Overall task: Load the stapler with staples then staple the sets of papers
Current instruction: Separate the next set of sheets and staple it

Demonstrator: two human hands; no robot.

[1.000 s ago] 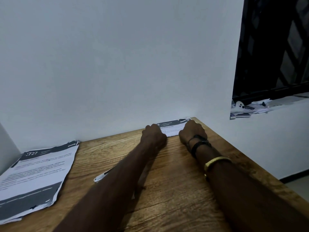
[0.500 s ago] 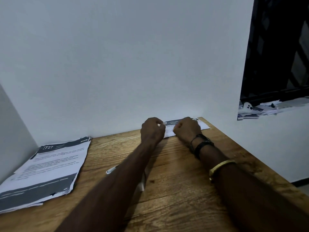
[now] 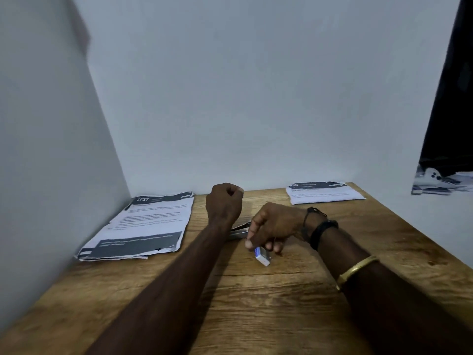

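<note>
On the brown wood-grain table, the person's right hand reaches down with thumb and fingertips closing on a small white-and-blue box of staples, which lies flat on the wood just below the hand; the thumb tip touches the box's upper left end, though whether the box is truly pinched or only touched cannot be told. The left hand is curled into a loose fist, lifted over the table, and nothing can be seen inside it. Between the two hands, partly hidden behind the left wrist, lies a slim metal stapler, only its grey right end showing. Its long axis seems to run roughly left to right, tilted slightly up towards the right, and that visible end sits just beside the right hand's knuckles. The staple box's long axis slants from upper left to lower right, so its upper end points towards the stapler. The left hand looks nearer the stapler's body, so it would likely take the stapler while the right deals with the staples. A thick stack of printed white papers with dark grey bands lies at the left, and a smaller folded set of printed papers rests at the far right corner, well apart from both hands.
</note>
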